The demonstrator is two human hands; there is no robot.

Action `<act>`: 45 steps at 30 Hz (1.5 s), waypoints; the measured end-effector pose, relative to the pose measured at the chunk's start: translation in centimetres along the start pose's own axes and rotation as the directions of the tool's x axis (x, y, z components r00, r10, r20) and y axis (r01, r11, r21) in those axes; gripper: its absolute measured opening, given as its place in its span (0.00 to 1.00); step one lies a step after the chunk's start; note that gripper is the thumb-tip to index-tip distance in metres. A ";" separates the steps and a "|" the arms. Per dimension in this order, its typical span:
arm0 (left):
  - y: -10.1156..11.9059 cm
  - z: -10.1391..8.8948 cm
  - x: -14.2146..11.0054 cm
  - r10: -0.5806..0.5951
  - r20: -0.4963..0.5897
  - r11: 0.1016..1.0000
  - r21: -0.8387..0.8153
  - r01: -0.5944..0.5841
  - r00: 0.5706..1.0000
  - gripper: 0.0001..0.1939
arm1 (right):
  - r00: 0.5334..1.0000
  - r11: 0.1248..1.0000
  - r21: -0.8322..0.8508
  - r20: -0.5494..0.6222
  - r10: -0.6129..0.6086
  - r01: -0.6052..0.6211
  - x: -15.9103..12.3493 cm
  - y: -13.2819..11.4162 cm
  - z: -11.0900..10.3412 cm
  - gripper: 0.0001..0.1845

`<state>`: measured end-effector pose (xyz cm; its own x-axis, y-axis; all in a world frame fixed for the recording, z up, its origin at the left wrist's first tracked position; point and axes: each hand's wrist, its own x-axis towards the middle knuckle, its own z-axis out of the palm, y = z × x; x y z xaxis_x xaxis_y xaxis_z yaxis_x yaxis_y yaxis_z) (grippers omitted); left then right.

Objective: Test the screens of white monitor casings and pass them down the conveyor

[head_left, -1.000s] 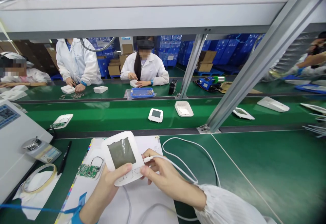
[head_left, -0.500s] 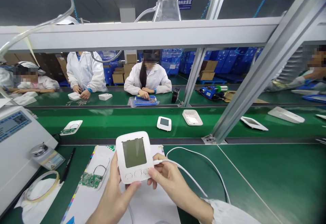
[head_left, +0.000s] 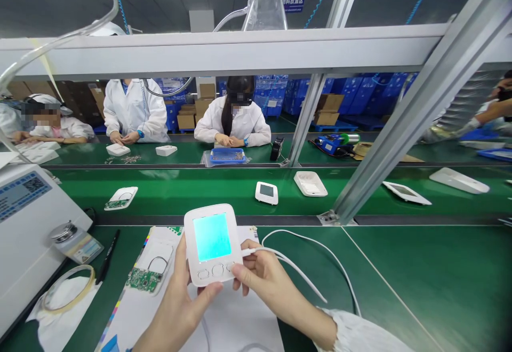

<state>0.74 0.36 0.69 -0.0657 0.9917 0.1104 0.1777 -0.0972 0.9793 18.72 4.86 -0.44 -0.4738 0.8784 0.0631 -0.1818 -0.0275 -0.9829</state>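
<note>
A white square thermostat-like device (head_left: 212,282) faces me, its screen (head_left: 213,237) glowing bright cyan above a row of round buttons. My left hand (head_left: 184,304) is closed around its left side and lower edge. At the right side, a white cable (head_left: 292,264) runs into the device. My right hand (head_left: 264,277) is closed on the cable's plug end, with the thumb at the lower right corner by the last button. Below, on a white paper sheet (head_left: 240,314), lies a green circuit board (head_left: 144,280) with a dark wire, partly beside my left forearm.
A green conveyor (head_left: 200,192) crosses ahead, carrying a small screen unit (head_left: 266,193), a white shell (head_left: 310,184) and other parts. At left are a white machine (head_left: 32,234), a bottle (head_left: 76,242), a tape roll (head_left: 68,290) and a black pen (head_left: 108,256). Co-workers sit and stand beyond.
The screen has turned from dull grey-green to bright cyan. Parts on the conveyor have shifted right. My hands keep nearly the same hold.
</note>
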 end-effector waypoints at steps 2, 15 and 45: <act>0.0 0.1 0.0 0.014 0.003 1.000 0.004 -0.014 1.000 0.42 | 1.000 1.000 0.005 -0.005 0.007 -0.007 0.1 0.0 0.0 0.25; -0.5 -0.3 0.2 0.050 0.070 0.998 0.020 -0.052 0.996 0.41 | 0.999 1.000 0.001 -0.028 0.028 -0.028 0.2 0.0 0.0 0.26; 1.2 0.4 -0.2 -0.058 0.043 0.998 0.009 0.057 0.997 0.42 | 0.998 0.999 0.001 -0.056 0.039 -0.039 0.0 -0.1 0.3 0.27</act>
<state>1.34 0.03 1.82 -0.0332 0.9984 0.0461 0.1826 -0.0393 0.9824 18.47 4.71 -0.33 -0.4320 0.9018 0.0151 -0.1637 -0.0620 -0.9846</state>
